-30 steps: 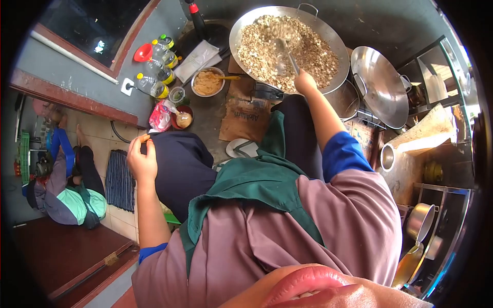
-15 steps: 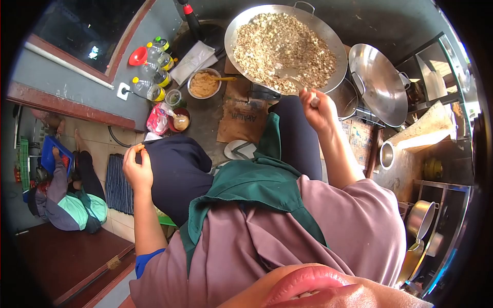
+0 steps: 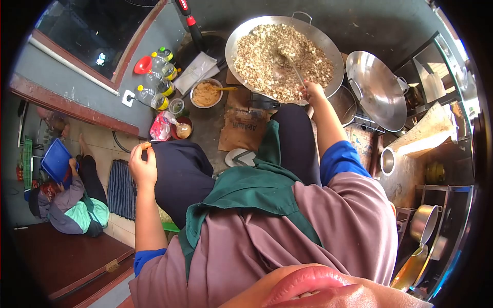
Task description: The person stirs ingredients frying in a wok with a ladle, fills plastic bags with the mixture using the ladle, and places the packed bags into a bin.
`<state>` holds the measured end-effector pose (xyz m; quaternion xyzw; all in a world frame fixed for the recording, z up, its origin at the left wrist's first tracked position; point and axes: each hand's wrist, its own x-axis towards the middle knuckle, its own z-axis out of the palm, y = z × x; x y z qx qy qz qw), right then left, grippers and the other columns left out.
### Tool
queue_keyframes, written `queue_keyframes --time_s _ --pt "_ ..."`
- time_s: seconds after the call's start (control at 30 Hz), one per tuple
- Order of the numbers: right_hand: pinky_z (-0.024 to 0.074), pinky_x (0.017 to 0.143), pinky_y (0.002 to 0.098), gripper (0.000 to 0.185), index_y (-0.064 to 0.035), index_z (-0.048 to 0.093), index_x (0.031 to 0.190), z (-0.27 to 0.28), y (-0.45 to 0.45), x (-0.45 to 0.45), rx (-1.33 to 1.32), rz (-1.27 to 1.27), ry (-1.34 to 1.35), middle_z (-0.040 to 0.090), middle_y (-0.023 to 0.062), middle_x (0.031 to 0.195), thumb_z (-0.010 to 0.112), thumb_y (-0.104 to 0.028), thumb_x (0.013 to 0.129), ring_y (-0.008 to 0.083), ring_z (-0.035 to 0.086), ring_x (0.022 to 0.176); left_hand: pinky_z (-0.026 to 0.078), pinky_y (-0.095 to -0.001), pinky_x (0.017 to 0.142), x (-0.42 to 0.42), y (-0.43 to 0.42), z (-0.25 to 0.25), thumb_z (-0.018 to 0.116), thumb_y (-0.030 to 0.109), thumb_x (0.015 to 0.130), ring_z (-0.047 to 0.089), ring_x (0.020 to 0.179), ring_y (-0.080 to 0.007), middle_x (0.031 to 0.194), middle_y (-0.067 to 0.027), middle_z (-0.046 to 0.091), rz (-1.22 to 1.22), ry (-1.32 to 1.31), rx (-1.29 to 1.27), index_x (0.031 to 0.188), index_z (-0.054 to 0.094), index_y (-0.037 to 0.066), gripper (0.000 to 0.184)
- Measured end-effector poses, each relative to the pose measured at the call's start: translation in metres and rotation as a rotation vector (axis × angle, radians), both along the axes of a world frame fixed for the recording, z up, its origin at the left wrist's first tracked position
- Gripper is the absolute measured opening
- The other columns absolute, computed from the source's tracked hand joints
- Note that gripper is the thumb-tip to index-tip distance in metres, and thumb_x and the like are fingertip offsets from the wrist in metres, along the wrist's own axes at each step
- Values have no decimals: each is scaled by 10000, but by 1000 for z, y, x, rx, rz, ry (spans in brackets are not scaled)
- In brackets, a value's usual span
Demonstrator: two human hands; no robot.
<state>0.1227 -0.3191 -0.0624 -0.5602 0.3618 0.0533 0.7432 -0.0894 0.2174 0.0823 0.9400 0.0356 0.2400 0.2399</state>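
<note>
My right hand [image 3: 314, 92] is wrapped round the handle of a long-handled spatula [image 3: 296, 71]. Its far end lies among chopped, pale-brown food [image 3: 262, 51] filling a wide metal wok [image 3: 335, 77], with a pile of the food on it, so the head's shape is hidden. At my left knee, my left hand [image 3: 143, 167] is raised with its fingers curled in. Whether anything is between those fingers I cannot make out. Close by are a pink-and-white plastic packet [image 3: 162, 127] and a bowl of orange-brown paste [image 3: 206, 95] with a yellow spoon [image 3: 226, 89].
An unfilled second wok [image 3: 377, 92] leans right of the full one. Oil bottles [image 3: 165, 72] with a red funnel [image 3: 143, 64] stand by the left wall. Flattened cardboard [image 3: 239, 126] lies before the stove. At far left another person [image 3: 72, 205] sits holding a blue tray [image 3: 55, 160].
My right hand has moved up and slightly left, pushing the spatula farther into the food toward the wok's middle. My left hand stays near my knee. The other person's blue tray has tilted.
</note>
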Motion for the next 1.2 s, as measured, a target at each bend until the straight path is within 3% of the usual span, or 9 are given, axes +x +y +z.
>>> queue_keyframes --time_s 0.13,0.27,0.4,0.63,0.73,0.77,0.9,1.07,1.2 --pt "361 359 171 64 -126 469 939 4 -23 -25 625 -71 -172 494 39 681 467 -191 941 66 405 449 465 -347 797 -1 -3 0 597 72 782 605 874 -289 912 -114 632 5 25 -25 893 616 1 134" --pt "361 387 164 318 97 408 1074 3 -60 -47 1116 -91 -341 478 66 755 429 -195 949 74 434 511 462 -349 810 -1 -6 1 601 81 781 603 893 -285 922 -110 633 24 28 -11 894 619 6 137" --pt "369 400 174 415 110 369 1202 15 -68 -81 1290 -108 -454 474 59 793 406 -222 955 74 438 528 464 -349 808 -2 -7 1 603 81 778 604 891 -285 924 -107 634 33 7 11 895 619 7 140" --pt "390 409 166 381 107 373 1193 65 -31 -126 1182 122 -273 471 55 751 380 -196 962 68 466 555 468 -348 794 -2 -4 2 602 66 773 608 867 -290 914 -110 633 13 -5 9 898 617 2 142" --pt "412 404 169 339 112 365 1164 103 1 -127 1055 -82 -18 482 79 761 428 -129 934 85 481 567 468 -348 787 -1 -5 2 601 60 771 609 854 -291 906 -113 632 12 -1 7 898 616 1 140" --pt "438 403 172 258 94 376 1093 96 3 -119 1112 -123 70 495 109 771 452 -62 903 108 497 575 468 -348 784 -1 -6 4 601 58 771 609 851 -291 903 -114 632 18 3 12 897 616 1 139" --pt "449 392 177 129 39 384 996 69 30 -81 619 -151 14 513 121 764 424 -16 887 125 498 542 469 -347 776 0 -8 4 602 54 769 609 845 -289 899 -114 631 25 -7 16 892 616 2 135" --pt "393 381 151 91 22 468 959 -4 -6 15 450 -101 -66 509 74 712 459 -53 908 82 445 481 471 -345 771 0 -6 5 602 53 767 610 836 -290 898 -111 632 21 1 18 886 617 0 131" --pt "337 361 156 106 17 492 909 -2 0 26 307 -122 -112 490 56 692 492 -89 914 68 412 470 470 -347 770 0 -4 3 599 54 767 609 835 -296 898 -115 631 16 11 11 884 616 -3 131"
